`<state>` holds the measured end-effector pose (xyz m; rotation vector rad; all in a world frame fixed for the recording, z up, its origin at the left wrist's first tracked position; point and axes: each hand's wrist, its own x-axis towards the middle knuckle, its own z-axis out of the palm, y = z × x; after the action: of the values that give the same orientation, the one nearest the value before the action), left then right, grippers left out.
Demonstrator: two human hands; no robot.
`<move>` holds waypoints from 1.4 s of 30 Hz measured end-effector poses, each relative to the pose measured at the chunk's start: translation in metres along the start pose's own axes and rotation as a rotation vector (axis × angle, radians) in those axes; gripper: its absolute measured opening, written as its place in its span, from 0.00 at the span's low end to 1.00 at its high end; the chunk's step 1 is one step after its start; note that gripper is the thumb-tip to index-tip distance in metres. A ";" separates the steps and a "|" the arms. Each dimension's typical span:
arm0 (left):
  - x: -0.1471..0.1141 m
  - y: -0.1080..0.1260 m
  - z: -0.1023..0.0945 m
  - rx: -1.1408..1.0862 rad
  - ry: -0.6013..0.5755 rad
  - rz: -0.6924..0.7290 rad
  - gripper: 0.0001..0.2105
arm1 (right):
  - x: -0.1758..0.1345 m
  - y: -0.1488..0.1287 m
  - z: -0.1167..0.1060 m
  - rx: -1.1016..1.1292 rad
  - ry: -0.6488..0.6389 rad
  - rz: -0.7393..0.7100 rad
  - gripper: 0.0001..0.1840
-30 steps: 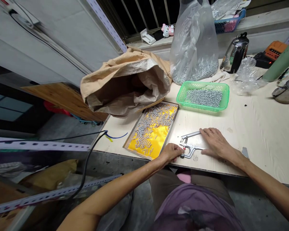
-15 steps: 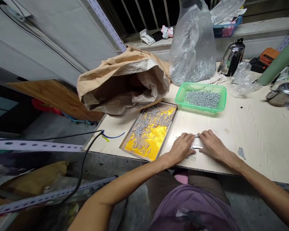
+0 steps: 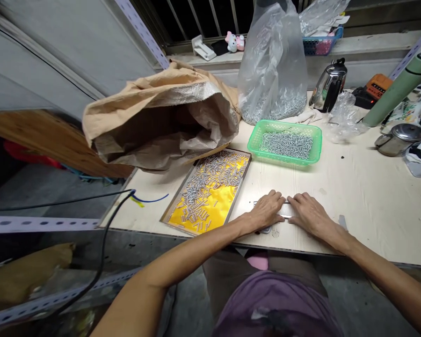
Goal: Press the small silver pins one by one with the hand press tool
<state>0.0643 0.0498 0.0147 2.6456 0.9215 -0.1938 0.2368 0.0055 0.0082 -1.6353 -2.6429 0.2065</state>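
Note:
Near the table's front edge lies a flat, silvery metal piece [image 3: 285, 210], mostly covered by my hands, so its full shape is hidden. My left hand [image 3: 267, 209] grips its left part, thumb on the near edge and fingers along the far edge. From the other side my right hand [image 3: 309, 213] holds its right part the same way. A narrow strip of bright metal shows between the two hands. Left of them, a shallow tray [image 3: 232, 211] with a yellow bottom carries many small screw-like metal pieces [image 3: 210, 175].
Behind the hands stands a green plastic basket [image 3: 320, 145] of similar small metal pieces. A large open paper sack [image 3: 133, 100] leans over the tray's far end. Farther back are a clear plastic bag [image 3: 272, 61], a kettle [image 3: 330, 84] and a metal cup [image 3: 400, 140].
The view has shifted, so the table's things sit slightly farther left. The bright gap between my hands looks different, and both hands still hold the metal piece.

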 end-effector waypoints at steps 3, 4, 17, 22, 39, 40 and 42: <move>0.000 0.002 0.002 -0.007 -0.015 0.025 0.13 | -0.004 -0.003 0.006 -0.006 0.009 -0.022 0.09; 0.000 0.003 0.003 -0.008 -0.027 0.030 0.11 | -0.006 -0.004 0.009 -0.008 0.016 -0.028 0.05; -0.008 0.007 0.029 -0.088 0.215 -0.053 0.12 | -0.017 0.003 0.014 0.109 0.151 -0.001 0.16; -0.024 0.033 0.069 -0.134 0.470 -0.068 0.18 | -0.007 0.027 0.013 0.247 0.182 0.023 0.19; -0.029 0.056 0.089 -0.256 0.478 -0.084 0.19 | 0.058 -0.062 -0.010 -0.039 -0.032 -0.405 0.06; -0.027 0.056 0.091 -0.264 0.480 -0.100 0.20 | 0.060 -0.070 -0.008 -0.075 -0.059 -0.438 0.04; -0.025 0.057 0.093 -0.272 0.507 -0.114 0.21 | 0.065 -0.079 -0.005 -0.133 -0.079 -0.476 0.03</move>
<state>0.0782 -0.0395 -0.0517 2.4224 1.1535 0.5632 0.1380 0.0288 0.0203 -0.9894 -3.0627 0.0829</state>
